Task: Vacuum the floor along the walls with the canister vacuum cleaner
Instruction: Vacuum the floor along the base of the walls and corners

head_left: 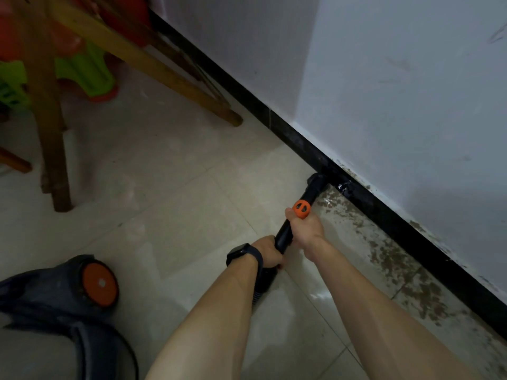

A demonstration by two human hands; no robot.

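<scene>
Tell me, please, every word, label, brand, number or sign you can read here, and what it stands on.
No text can be read in this view.
Wheel hub of the canister vacuum: a small pale square, too blurred to read.
Orange collar on the wand: dark slots, no letters.
Watch on the left wrist: face dark, nothing legible.

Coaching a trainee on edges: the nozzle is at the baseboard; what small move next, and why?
Probably slide the nozzle along the baseboard toward the near side: brown grime speckles the floor there, and the left hand and right hand both grip the wand.
</scene>
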